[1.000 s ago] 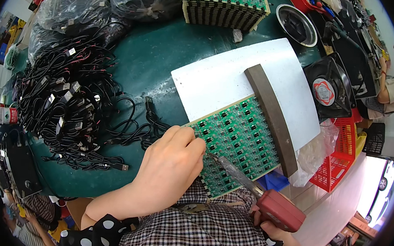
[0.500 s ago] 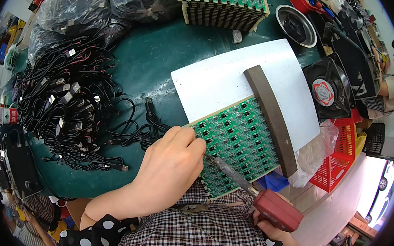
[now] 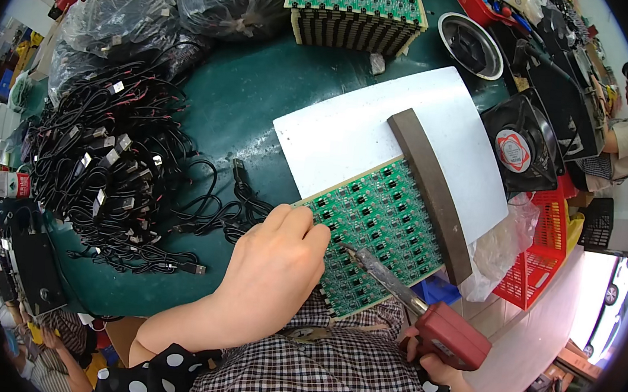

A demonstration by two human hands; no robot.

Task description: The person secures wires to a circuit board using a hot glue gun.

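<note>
A green panel of small circuit boards [image 3: 378, 231] lies slanted before me, its right edge along a dark brown bar [image 3: 433, 195]. At the panel's left edge my left hand [image 3: 274, 267] is closed in a pinch. A black USB cable [image 3: 243, 193] runs under that hand; the fingertips and whatever they hold are hidden. My right hand [image 3: 437, 367], partly covered, is closed on a red soldering gun [image 3: 455, 335]. The gun's metal barrel points up and left, its tip over the panel just right of my left fingers.
A white board [image 3: 365, 126] lies under bar and panel. Heaped black USB cables [image 3: 114, 171] and plastic-bagged bundles [image 3: 234, 2] fill the left. Stacked circuit panels [image 3: 355, 24] stand at the back. On the right are a round metal dish [image 3: 470, 45], a black fan [image 3: 520, 143] and a red basket [image 3: 537, 253].
The soldering gun has shifted slightly right, its tip drawing away from my left fingers. My left hand stays almost in place at the panel's edge.
</note>
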